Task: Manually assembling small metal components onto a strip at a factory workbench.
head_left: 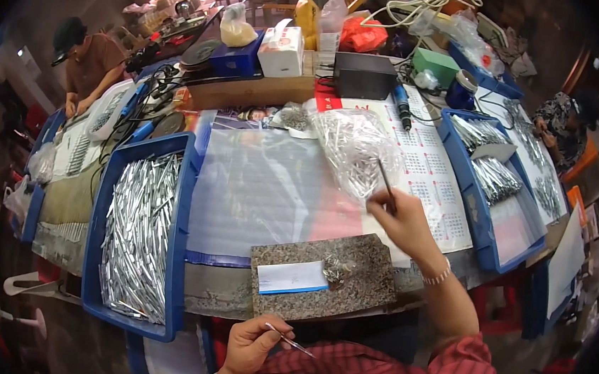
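We see the right hand [402, 221] pinching a thin dark stick [386, 185] over the table [271, 184], just beside a clear bag of shiny metal pieces [351, 149]. The left hand [252, 341] is low, near the red shirt, fingers closed on a thin, maybe metal, pin [291, 341]. A speckled stone slab [324, 275] lies between them.

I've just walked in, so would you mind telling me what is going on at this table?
A person in a red striped shirt sits at a cluttered workbench. Their left hand holds a thin silvery rod near their lap, while their right hand holds a thin dark stick beside a clear bag of metal rods. A speckled stone slab lies in front, and a blue tray full of silvery rods stands to the left. Two other people work at the table's far corners.
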Available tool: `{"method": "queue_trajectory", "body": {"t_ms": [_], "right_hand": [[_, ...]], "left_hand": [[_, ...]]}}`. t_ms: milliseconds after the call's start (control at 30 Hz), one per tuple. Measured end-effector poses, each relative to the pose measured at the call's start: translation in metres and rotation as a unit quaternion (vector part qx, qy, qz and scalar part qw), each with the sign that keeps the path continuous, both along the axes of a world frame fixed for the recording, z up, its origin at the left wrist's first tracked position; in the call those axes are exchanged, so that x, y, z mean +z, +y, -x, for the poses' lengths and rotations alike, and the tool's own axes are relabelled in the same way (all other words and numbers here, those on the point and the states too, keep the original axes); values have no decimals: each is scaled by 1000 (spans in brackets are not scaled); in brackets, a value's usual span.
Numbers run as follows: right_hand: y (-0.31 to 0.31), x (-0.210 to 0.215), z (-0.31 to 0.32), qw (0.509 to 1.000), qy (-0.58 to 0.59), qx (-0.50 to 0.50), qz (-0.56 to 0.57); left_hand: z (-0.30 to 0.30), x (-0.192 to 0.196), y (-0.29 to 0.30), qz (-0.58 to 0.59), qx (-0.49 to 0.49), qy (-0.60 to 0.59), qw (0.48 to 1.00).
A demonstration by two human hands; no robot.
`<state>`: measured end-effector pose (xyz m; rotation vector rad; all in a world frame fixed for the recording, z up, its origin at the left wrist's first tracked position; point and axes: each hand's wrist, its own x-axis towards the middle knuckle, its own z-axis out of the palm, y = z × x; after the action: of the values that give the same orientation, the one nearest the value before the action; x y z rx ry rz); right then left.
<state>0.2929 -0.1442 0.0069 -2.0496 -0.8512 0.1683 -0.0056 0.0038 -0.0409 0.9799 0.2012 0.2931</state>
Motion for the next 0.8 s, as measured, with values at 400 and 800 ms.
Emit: {"method": "queue_trajectory", "body": {"t_ms": [400,800], "right_hand": [[70,-68,-76,943,-287,-11,170],[-31,20,42,993,-92,-7,74]], "left_hand": [[19,-9,-1,-10,19,78,997],[1,8,-4,-101,16,72,992]]}}
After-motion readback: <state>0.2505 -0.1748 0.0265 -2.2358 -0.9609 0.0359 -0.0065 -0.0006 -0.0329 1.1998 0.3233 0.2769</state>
